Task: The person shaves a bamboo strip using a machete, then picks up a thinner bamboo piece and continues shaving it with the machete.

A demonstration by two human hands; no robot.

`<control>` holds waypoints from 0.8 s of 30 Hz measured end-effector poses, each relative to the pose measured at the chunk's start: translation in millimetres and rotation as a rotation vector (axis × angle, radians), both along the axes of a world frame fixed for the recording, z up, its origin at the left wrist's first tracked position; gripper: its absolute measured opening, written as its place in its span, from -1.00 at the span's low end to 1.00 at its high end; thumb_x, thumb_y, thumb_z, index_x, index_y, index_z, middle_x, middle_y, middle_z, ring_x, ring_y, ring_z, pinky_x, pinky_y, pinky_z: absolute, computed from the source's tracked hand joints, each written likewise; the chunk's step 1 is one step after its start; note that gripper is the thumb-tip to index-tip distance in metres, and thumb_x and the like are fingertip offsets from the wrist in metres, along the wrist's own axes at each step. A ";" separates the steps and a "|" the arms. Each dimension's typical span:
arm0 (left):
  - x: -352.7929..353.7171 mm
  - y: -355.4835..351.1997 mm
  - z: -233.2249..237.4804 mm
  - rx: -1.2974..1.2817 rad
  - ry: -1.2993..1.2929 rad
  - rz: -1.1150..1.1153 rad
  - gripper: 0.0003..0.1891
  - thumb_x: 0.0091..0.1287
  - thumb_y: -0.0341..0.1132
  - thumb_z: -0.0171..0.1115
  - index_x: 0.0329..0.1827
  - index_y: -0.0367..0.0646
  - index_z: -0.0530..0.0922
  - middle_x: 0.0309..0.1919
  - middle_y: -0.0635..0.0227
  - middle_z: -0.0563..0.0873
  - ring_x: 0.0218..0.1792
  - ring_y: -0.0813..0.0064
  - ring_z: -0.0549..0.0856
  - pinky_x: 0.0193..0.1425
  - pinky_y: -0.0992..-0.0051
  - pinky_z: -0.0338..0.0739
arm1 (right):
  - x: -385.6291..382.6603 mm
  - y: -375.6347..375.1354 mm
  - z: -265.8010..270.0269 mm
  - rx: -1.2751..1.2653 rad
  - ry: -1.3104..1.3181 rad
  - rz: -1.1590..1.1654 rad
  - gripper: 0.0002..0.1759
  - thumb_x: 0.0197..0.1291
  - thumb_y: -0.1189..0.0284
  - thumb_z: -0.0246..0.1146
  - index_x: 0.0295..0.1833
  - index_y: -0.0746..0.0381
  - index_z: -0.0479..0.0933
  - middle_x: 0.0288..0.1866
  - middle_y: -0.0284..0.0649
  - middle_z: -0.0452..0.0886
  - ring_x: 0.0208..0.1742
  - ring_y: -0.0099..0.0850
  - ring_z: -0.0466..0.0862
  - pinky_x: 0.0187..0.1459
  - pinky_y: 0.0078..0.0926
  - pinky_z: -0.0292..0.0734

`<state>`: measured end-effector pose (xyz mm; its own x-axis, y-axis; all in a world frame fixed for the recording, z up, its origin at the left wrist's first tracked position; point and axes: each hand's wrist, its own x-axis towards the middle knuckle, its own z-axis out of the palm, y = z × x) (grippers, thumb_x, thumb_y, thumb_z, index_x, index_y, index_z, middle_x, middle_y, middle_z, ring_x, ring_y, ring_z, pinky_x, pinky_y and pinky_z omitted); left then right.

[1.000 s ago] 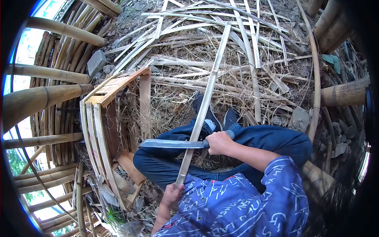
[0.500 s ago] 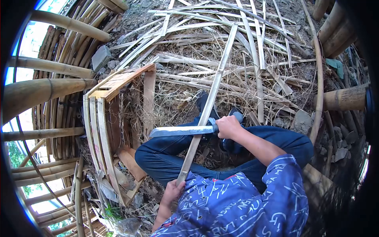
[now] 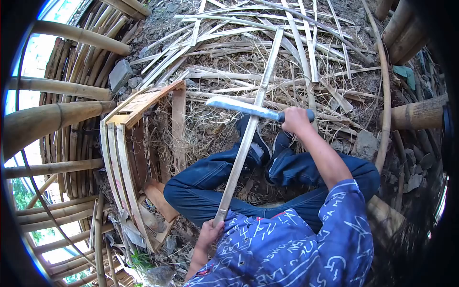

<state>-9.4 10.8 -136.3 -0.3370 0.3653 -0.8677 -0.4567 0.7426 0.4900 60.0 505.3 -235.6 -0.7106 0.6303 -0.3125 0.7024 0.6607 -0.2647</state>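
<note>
A long, pale bamboo strip (image 3: 240,162) slants from my lap up over the ground in front of me. Its near end is gripped in my left hand (image 3: 211,232), close to my shirt. My right hand (image 3: 295,119) is wrapped around the dark handle of a machete (image 3: 236,104). The machete's blade lies crosswise over the strip, beyond my feet, with its tip pointing left. Blade and strip appear to touch where they cross. Fingers of both hands are closed.
A wooden crate-like frame (image 3: 125,117) stands at my left. Several split bamboo strips (image 3: 224,36) lie ahead over dry shavings. Bamboo poles (image 3: 62,86) line the left side, and another pole (image 3: 416,117) juts in at right. A stone block (image 3: 367,147) rests beside my right knee.
My right hand has moved the machete forward along the strip, away from my body, and slightly right. My left hand keeps its grip on the strip's near end.
</note>
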 end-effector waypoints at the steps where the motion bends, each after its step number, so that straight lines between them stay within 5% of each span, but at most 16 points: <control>1: -0.2 -0.2 0.0 0.000 0.003 -0.002 -0.78 0.41 -0.25 0.23 -0.35 -0.19 0.51 -0.65 0.57 0.48 -0.70 0.76 0.38 -0.68 0.65 0.22 | -3.4 12.1 -0.1 0.011 -0.021 -0.037 -0.74 -0.18 0.36 0.31 -0.31 0.25 0.65 -0.28 -0.01 0.71 -0.19 -0.10 0.73 -0.10 -0.20 0.64; 9: -1.1 3.4 4.3 0.022 -0.049 0.034 -0.77 0.42 -0.23 0.21 -0.34 -0.19 0.50 -0.68 0.57 0.44 -0.73 0.75 0.36 -0.71 0.65 0.21 | -18.3 39.4 5.8 0.018 -0.005 -0.099 -0.72 -0.14 0.37 0.27 -0.25 0.27 0.65 -0.24 0.03 0.71 -0.16 -0.07 0.73 -0.07 -0.18 0.64; 14: -1.2 5.9 6.1 0.022 -0.047 0.034 -0.76 0.45 -0.24 0.17 -0.34 -0.19 0.50 -0.69 0.56 0.45 -0.74 0.77 0.35 -0.71 0.66 0.23 | -7.1 -24.4 29.6 -0.156 0.118 -0.109 -0.69 -0.18 0.41 0.21 -0.24 0.27 0.64 -0.27 0.09 0.69 -0.18 -0.01 0.72 -0.07 -0.11 0.63; 24: -1.4 6.6 4.6 0.017 -0.019 0.011 -0.76 0.44 -0.24 0.17 -0.34 -0.22 0.51 -0.68 0.52 0.45 -0.72 0.73 0.37 -0.70 0.63 0.25 | 31.1 -184.8 57.1 -0.443 0.115 0.280 -0.76 -0.24 0.36 0.29 -0.37 0.21 0.61 -0.44 0.02 0.67 -0.31 0.00 0.70 -0.20 -0.04 0.60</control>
<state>-10.8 17.4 -131.7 -0.3248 0.3761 -0.8678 -0.4745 0.7289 0.4935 91.1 320.6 -178.5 -0.8780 0.2367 -0.4159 0.4652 0.6262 -0.6257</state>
